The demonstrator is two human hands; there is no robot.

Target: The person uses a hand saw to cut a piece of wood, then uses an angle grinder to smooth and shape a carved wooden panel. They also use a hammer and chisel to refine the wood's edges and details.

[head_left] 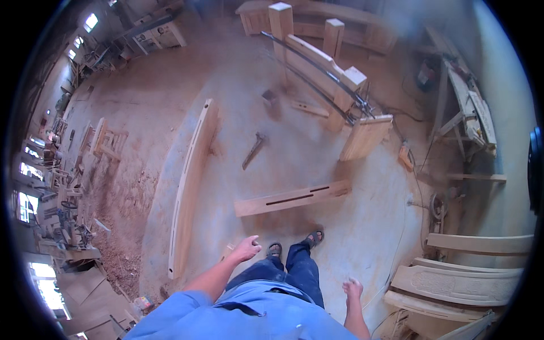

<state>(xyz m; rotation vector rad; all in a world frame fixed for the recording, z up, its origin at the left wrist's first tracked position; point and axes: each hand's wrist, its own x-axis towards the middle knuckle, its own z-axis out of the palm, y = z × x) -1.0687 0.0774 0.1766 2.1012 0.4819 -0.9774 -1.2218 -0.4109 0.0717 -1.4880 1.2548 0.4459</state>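
My left hand [246, 249] hangs in front of my body, loosely curled, with thumb and finger apart and nothing visible in it. A slotted wooden rail [294, 198] lies on the floor ahead of my feet. My right hand [352, 288] hangs at my right side, its fingers loosely bent and apart, with no object seen in it. Neither hand touches anything. To the left stands a long wooden board [192, 187] with slots along its narrow edge. Beyond the rail lies a hammer-like tool [254, 151].
A wooden frame with posts [281, 42] stands ahead, long metal bar clamps [317, 65] across it. Against it leans a wooden panel [365, 137]. An orange-handled power tool [406, 157] and cord lie at right. Carved boards [453, 283] are stacked at lower right. Sawdust [127, 238] covers the left floor.
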